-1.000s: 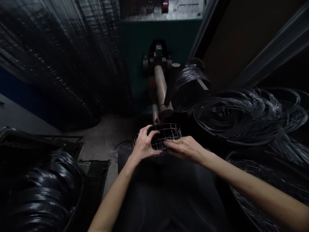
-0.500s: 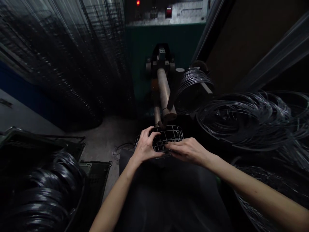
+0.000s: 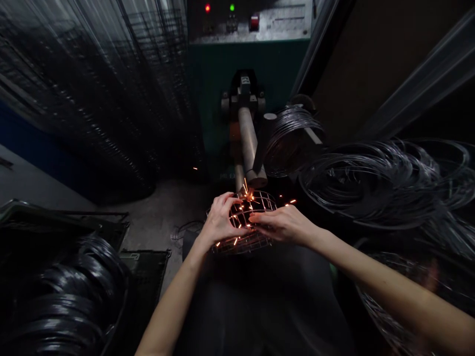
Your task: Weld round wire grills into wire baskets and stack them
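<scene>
A round wire cage (image 3: 264, 201) sits under the tip of a spot welding machine's arm (image 3: 248, 138), and orange sparks fly where they meet. My left hand (image 3: 221, 221) is curved around the cage's left side, thumb and fingers on its wires. From the right, my right hand (image 3: 284, 225) pinches the near wires of the same cage with its fingers together. The cage's lower part shows dimly below my hands, and some of its left side is hidden behind my left hand.
Wire rings (image 3: 297, 126) hang on a holder right of the welding arm. Large wire coils (image 3: 371, 178) lie farther right. Shiny wire bundles (image 3: 67, 296) fill a crate at lower left. A control panel (image 3: 274, 22) shows red and green lights. Wire mesh (image 3: 92, 89) stands at left.
Sparks have burst out at the welding tip, and a green light has come on beside the red one. Both hands keep their hold on the cage, almost unmoved.
</scene>
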Demonstrator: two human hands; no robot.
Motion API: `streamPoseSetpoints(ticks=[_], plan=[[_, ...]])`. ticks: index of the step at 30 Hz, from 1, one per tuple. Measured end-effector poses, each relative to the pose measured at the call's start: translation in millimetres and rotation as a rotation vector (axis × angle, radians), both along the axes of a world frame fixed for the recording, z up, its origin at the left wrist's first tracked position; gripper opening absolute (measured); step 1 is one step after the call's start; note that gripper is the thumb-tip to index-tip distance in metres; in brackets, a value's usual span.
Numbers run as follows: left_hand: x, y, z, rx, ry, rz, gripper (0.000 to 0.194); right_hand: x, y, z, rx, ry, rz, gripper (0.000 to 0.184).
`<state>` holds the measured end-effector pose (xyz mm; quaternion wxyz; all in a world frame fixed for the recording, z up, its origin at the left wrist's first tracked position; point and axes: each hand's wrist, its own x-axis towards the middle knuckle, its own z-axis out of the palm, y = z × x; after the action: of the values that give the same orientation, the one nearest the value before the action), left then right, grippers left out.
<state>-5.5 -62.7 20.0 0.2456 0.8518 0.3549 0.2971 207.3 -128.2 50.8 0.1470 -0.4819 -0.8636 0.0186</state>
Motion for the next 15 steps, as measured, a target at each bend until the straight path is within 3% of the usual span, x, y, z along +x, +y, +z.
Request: streamPoseSetpoints(ticks=[4,10,15], plan=[[0.5,1.6,10.1,-0.031,0.003,0.006,0.078,3.0,1.0,3.1,-0.019,0.006,0.077,0.025],[5.7,23.6,13.3,-0.067,0.010,0.072,0.079,6.1,19.7,-6.7,0.057,-0.004,-0.033,0.025],[5.6,33.6,5.7,-0.081,-0.038,0.090,0.083,4.6,18.1,-22.3,0.129,0.175,-0.125,0.022]])
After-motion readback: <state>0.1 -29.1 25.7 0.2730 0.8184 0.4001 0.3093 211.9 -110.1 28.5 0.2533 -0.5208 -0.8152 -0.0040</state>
